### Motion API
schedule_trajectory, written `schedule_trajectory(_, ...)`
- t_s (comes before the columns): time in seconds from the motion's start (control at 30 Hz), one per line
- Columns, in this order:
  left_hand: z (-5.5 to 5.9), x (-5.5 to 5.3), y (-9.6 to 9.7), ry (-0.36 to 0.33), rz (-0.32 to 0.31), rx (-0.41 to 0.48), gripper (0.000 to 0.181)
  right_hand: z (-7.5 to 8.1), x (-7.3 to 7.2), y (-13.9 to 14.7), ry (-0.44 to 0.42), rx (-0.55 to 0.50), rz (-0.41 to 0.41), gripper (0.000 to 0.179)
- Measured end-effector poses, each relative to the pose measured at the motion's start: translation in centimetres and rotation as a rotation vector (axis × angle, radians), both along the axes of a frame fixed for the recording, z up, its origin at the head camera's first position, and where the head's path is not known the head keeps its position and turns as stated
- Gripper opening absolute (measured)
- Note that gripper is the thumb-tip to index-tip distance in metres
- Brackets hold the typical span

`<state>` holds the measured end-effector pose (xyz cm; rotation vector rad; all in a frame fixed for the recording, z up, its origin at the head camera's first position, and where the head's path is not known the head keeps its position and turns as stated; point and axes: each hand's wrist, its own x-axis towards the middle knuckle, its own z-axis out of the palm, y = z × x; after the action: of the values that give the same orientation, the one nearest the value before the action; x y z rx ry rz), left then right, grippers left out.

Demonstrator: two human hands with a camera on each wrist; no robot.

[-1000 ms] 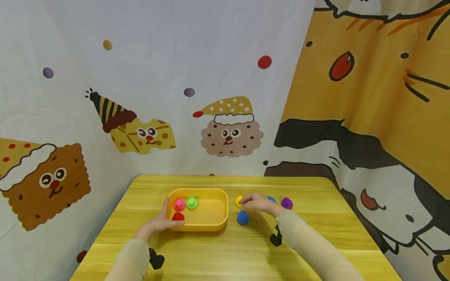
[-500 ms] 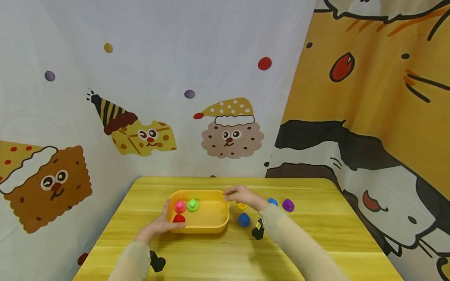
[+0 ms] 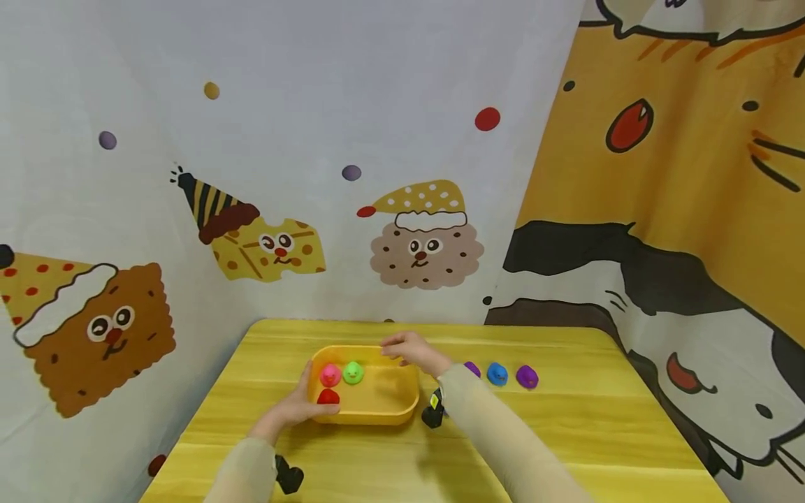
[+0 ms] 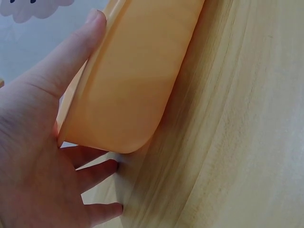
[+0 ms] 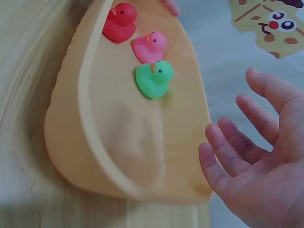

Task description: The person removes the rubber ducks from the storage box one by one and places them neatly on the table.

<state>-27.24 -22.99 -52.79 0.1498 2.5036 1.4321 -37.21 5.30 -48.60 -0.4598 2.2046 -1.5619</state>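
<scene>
An orange-yellow plastic tub (image 3: 377, 420) stands on the wooden table. My left hand (image 3: 295, 405) grips its left end; in the left wrist view the thumb (image 4: 78, 52) lies along the rim and the other fingers reach past the corner. Inside the tub's left part are a pink rubber duck (image 3: 330, 375), a green rubber duck (image 3: 353, 372) and a red rubber duck (image 5: 121, 23). Above the tub's far right rim is my right hand (image 3: 418, 351). In the right wrist view its fingers (image 5: 259, 118) are spread and loosely bent, with nothing between them.
Right of my right forearm, a purple duck (image 3: 472, 368), a blue duck (image 3: 497, 374) and another purple duck (image 3: 527, 377) lie on the table (image 3: 597, 433). A printed cloth (image 3: 402, 84) hangs behind the table and on both sides.
My right hand has moved left, from beside the yellow duck to above the tub's right end. The arm now hides the yellow and nearer blue ducks. The left hand keeps its grip; the view has shifted slightly.
</scene>
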Motion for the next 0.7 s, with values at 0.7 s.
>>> schedule_trajectory(0.7,-0.1,-0.1,0.3,0.006,0.038,0.024,0.128,-3.2,-0.6,-5.3,-0.072,0.102,-0.035,0.041)
